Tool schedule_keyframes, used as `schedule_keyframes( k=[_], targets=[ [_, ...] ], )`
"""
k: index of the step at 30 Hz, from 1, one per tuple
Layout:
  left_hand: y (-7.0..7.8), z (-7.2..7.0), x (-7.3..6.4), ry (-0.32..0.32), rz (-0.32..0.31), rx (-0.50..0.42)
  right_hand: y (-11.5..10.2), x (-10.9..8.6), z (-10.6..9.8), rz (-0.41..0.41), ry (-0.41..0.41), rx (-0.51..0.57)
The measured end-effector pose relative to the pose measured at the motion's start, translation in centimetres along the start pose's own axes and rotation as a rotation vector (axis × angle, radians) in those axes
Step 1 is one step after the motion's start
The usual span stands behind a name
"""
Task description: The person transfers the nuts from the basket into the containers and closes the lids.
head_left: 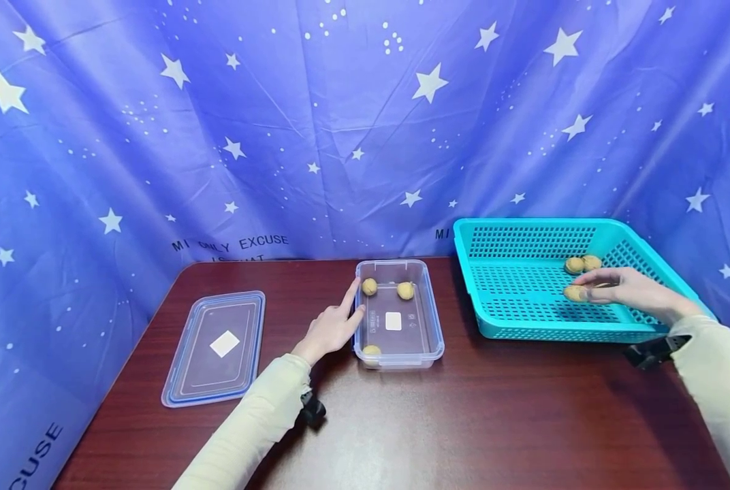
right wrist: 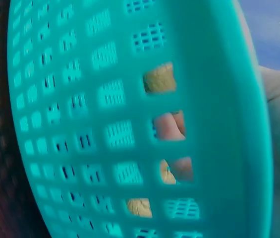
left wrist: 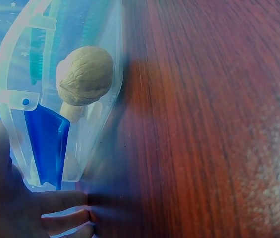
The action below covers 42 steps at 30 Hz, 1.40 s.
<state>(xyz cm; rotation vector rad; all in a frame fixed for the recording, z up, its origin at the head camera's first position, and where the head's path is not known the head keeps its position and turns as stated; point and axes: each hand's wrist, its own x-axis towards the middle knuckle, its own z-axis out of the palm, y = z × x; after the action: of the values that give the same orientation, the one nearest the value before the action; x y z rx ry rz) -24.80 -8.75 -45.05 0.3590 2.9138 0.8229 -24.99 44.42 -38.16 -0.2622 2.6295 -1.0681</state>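
Observation:
My left hand (head_left: 331, 330) rests its extended fingers against the left side of a clear plastic box (head_left: 429, 320). Inside the box lie three walnuts: one walnut (head_left: 369, 286) at the back left, another walnut (head_left: 405, 290) at the back right, and a third walnut (head_left: 372, 354) in the front left corner. Over the turquoise basket (head_left: 487, 328), my right hand (head_left: 637, 292) reaches in and pinches a walnut (head_left: 573, 293). Two more walnuts (head_left: 575, 265) sit behind it in the basket. In the right wrist view, the perforated basket wall (right wrist: 214, 148) hides most of the hand.
A clear lid (head_left: 196, 367) with a blue seal and a white label lies flat on the left of the dark wooden table (head_left: 463, 422). Behind the table hangs a blue curtain (head_left: 340, 102) with white stars. A blue latch (left wrist: 48, 144) hangs on the box's side.

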Motion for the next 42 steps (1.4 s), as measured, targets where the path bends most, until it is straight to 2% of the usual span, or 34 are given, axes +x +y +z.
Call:
schedule_keyframes(
  k=[10, 24, 42],
  targets=[
    [0.0, 0.0, 0.0, -0.001, -0.008, 0.0, -0.7, 0.4, 0.9, -0.039, 0.038, -0.053],
    [0.1, 0.1, 0.1, -0.006, -0.015, 0.005, -1.4, 0.7, 1.8, -0.051, 0.054, -0.016],
    [0.1, 0.0, 0.0, -0.001, -0.008, -0.009, -4.5, 1.4, 4.0, -0.135, 0.019, 0.036]
  ],
)
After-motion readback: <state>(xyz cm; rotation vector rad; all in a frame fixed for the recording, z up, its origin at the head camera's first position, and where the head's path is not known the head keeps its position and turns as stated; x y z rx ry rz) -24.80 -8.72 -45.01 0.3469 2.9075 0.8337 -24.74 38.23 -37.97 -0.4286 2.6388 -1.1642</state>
